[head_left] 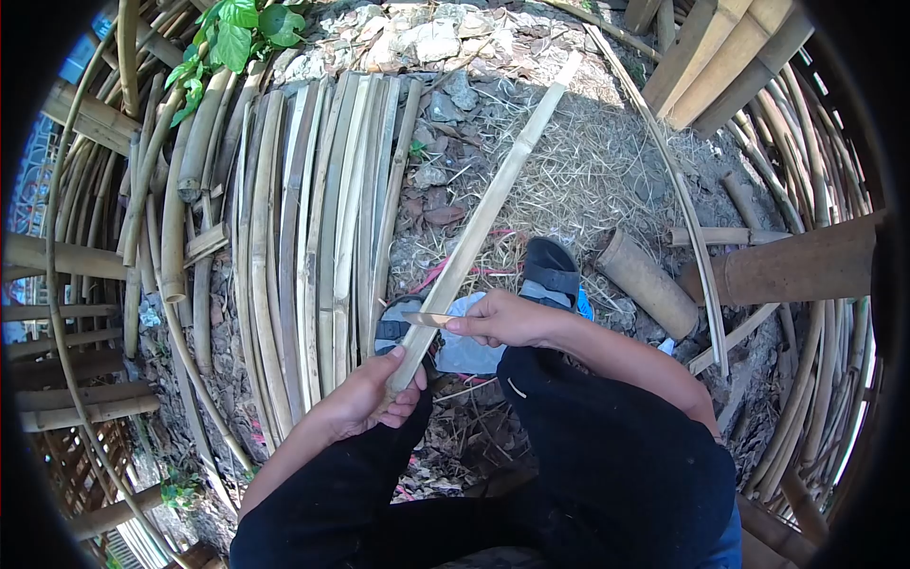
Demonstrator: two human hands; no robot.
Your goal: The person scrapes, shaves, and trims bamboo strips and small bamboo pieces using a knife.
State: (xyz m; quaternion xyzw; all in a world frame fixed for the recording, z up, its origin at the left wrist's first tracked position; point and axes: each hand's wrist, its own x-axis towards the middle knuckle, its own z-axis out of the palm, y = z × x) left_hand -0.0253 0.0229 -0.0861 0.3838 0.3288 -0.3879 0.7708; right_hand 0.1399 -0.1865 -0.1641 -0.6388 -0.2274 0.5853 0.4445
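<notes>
My left hand is wrapped round the lower end of a long split bamboo strip, which slants away from me up to the right. In my right hand is a knife, its blade lying across the strip a little above my left hand. The knife's handle is hidden inside my fingers. Beneath the strip, a pale whitish piece lies on the ground between my sandalled feet.
Several split bamboo strips lie side by side on my left. At right are a short thick bamboo piece, a long thin strip and a thick bamboo pole. Dry shavings cover the ground ahead. Bamboo fencing stands at left.
</notes>
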